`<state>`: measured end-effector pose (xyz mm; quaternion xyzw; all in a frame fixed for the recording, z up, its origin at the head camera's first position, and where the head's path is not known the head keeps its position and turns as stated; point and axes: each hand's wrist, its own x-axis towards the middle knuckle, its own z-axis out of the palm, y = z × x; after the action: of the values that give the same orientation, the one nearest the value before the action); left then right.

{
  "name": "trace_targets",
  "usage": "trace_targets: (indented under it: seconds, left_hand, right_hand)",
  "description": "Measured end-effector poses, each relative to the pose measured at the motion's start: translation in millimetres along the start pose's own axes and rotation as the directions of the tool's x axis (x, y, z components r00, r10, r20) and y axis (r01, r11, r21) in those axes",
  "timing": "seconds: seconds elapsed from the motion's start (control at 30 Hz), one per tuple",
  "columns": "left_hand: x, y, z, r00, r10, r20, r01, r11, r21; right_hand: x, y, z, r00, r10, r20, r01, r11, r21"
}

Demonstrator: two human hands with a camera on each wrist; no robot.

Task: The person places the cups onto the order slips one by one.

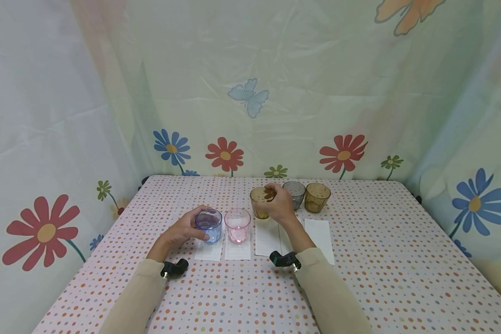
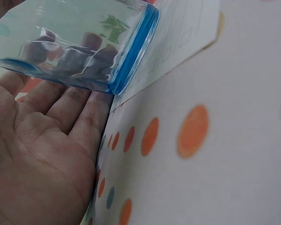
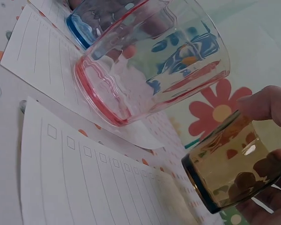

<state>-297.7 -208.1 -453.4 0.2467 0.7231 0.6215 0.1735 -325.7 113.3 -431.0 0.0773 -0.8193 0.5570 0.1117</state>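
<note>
My left hand (image 1: 183, 229) grips a clear cup with blue tint (image 1: 212, 223), fingers behind it and thumb in front. The blue cup stands upright on a lined paper sheet (image 1: 208, 253). Beside it, on another sheet (image 1: 238, 253), is a clear pink-tinted cup (image 1: 237, 228), untouched. My right hand (image 1: 282, 205) holds an amber cup (image 1: 259, 198) from its right side, thumb near the rim. In the right wrist view that amber cup (image 3: 227, 164) has its dark base off the table, beyond the far end of a lined sheet (image 3: 91, 183).
Behind my right hand stand a grey cup (image 1: 295, 191) and a second amber cup (image 1: 317, 198), side by side. More paper sheets (image 1: 319, 236) lie to the right in the row. A dotted cloth covers the table (image 1: 234, 301); a flowered curtain (image 1: 284, 106) hangs behind.
</note>
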Motion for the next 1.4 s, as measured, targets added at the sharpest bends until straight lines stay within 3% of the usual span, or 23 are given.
trace_targets:
  seconds: [0.4, 0.57, 0.7, 0.8, 0.97, 1.27, 1.4]
  left_hand:
    - [0.3, 1.2, 0.2, 1.000, -0.009, -0.005, 0.009, 1.000, 0.009]
    - [0.3, 0.5, -0.5, 1.000, -0.007, -0.005, 0.007, 1.000, 0.019]
    - [0.5, -0.5, -1.1, 1.000, -0.004, -0.003, 0.004, 1.000, 0.022]
    - [0.3, -0.1, -0.9, 1.000, 0.000, 0.001, 0.000, 1.000, 0.011]
    - [-0.3, 0.2, -0.2, 1.000, 0.006, 0.000, -0.006, 1.000, -0.006]
    - [0.3, -0.2, -0.7, 1.000, -0.004, -0.006, 0.004, 1.000, -0.001]
    - [0.4, -0.7, -1.3, 1.000, -0.001, -0.002, 0.001, 1.000, 0.004]
  right_hand:
    - [-1.3, -2, -11, 0.988, -0.002, 0.152, -0.013, 0.995, 0.102]
    - [-1.0, -1, -17, 0.975, -0.020, 0.221, -0.008, 0.992, 0.126]
    - [-9.5, -19, -23, 0.959, -0.027, 0.281, -0.007, 0.993, 0.120]
    - [-9.8, -21, -25, 0.948, -0.023, 0.317, -0.018, 0.992, 0.124]
    - [-0.1, 1, -22, 0.935, -0.041, 0.351, -0.012, 0.989, 0.147]
    - [-1.3, 5, -25, 0.913, -0.061, 0.403, -0.010, 0.985, 0.171]
    - [-1.4, 4, -27, 0.894, -0.093, 0.438, 0.010, 0.982, 0.190]
